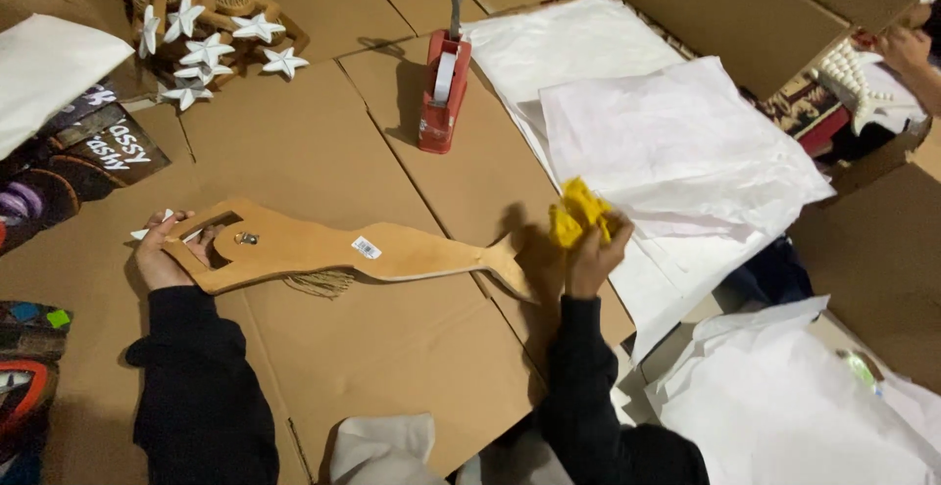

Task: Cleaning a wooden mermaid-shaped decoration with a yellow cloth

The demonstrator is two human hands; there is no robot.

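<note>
Flattened brown cardboard [323, 142] covers the floor, creased and matte. On it lies a flat wooden cutout [343, 248], smooth and tan, shaped like a mermaid, its long axis running left to right with the forked tail pointing right. Frayed fibres [319, 282] poke out beneath it. The left hand [162, 255] curls around the cutout's left end. The right hand [593, 250] is closed on a crumpled yellow cloth [576, 216] just beside the tail. Thin white tissue sheets [676, 142] lie to the right; a red tape dispenser [441, 93] stands beyond.
</note>
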